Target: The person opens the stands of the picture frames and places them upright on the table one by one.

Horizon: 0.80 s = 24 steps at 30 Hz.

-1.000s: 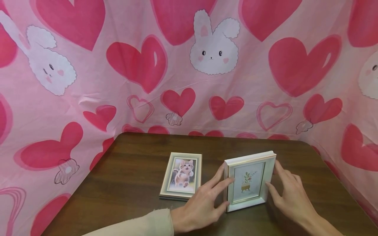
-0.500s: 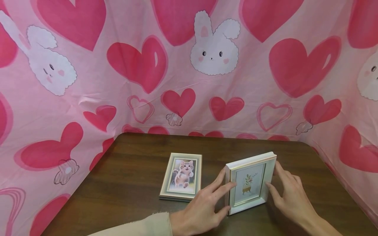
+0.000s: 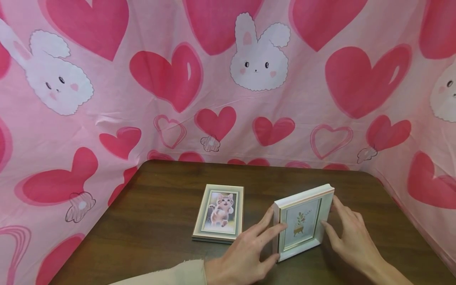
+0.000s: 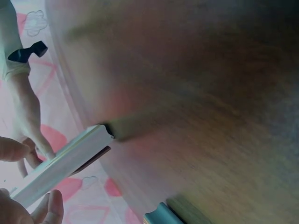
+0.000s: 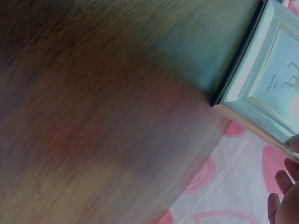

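Observation:
A white picture frame (image 3: 303, 221) with a potted-plant print stands upright at the right of the table, angled to the left. Along its left edge my left hand (image 3: 246, 251) holds it, fingers spread over the side and thumb low down. My right hand (image 3: 350, 233) grips the opposite edge, thumb on the front and the other fingers partly hidden behind. From the left wrist view, a thin dark strip (image 4: 91, 160) juts out behind the frame's white side (image 4: 65, 165). The right wrist view shows the frame's lower corner (image 5: 233, 100) close over the wood.
Left of the hands, a second picture frame (image 3: 218, 211) with a kitten photo lies flat, face up. The brown wooden table (image 3: 142, 221) has rounded far corners. A pink cloth (image 3: 221, 95) with hearts and rabbits hangs around its back and sides.
The plant frame has turned slightly, its left edge coming a little nearer and to the right with my left hand. My right hand and the kitten frame stay in place.

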Motion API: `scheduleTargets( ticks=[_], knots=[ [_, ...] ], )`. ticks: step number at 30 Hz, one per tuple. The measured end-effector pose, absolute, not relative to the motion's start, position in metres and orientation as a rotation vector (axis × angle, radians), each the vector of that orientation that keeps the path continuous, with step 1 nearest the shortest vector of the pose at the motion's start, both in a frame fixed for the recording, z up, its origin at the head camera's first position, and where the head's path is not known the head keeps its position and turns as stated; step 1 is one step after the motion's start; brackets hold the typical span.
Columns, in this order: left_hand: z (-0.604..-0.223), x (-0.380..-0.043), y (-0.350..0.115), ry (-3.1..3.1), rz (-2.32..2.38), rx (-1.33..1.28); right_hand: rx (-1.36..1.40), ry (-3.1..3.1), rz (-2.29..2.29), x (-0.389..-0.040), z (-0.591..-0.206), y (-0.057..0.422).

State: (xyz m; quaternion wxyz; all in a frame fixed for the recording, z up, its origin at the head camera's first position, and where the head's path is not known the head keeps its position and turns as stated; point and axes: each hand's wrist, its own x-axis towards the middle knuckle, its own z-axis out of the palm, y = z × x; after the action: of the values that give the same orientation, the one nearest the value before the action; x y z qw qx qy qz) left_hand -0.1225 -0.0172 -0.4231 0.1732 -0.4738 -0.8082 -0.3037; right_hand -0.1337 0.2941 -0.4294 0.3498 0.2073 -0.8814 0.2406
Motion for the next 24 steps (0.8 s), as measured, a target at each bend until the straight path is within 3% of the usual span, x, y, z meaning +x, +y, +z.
scheduleTargets(
  ticks=[24],
  knots=[
    [-0.4237, -0.1151, -0.0189, -2.367, -0.978, -1.442, 0.565, -2.258, 0.645, -0.1364, -0.4305, 0.2962]
  ],
)
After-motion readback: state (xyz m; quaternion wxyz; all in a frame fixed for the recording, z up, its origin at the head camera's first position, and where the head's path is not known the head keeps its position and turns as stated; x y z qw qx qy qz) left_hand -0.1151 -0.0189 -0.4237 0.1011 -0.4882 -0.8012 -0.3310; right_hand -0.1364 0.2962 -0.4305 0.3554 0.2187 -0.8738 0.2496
